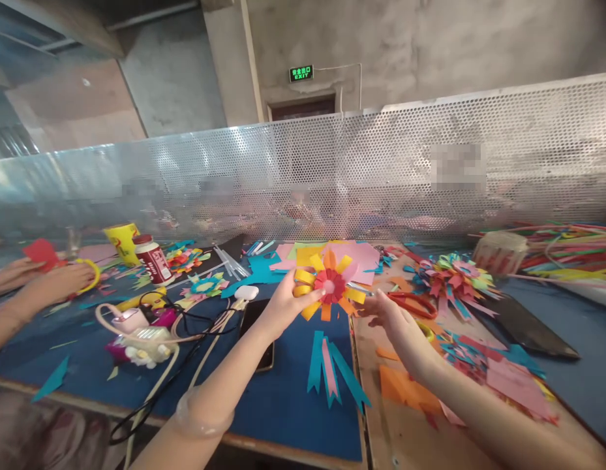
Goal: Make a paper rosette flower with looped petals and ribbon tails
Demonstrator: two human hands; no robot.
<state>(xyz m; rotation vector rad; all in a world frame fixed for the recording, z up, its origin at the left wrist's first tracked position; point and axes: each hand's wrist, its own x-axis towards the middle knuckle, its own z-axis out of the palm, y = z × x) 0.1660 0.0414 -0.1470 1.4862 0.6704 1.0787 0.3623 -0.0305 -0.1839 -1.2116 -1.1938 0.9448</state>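
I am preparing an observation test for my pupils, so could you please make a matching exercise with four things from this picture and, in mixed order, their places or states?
Column one
1. Paper flower with a red ring
2. Exit sign
3. Bottle with a white cap
4. Notched paper strips

Column two
A. Standing beside a yellow container
B. Blue and pink, lying on the blue tabletop
C. Held in the left hand
D. Lit green, above a doorway

Pairs: 1-C, 2-D, 3-A, 4-B
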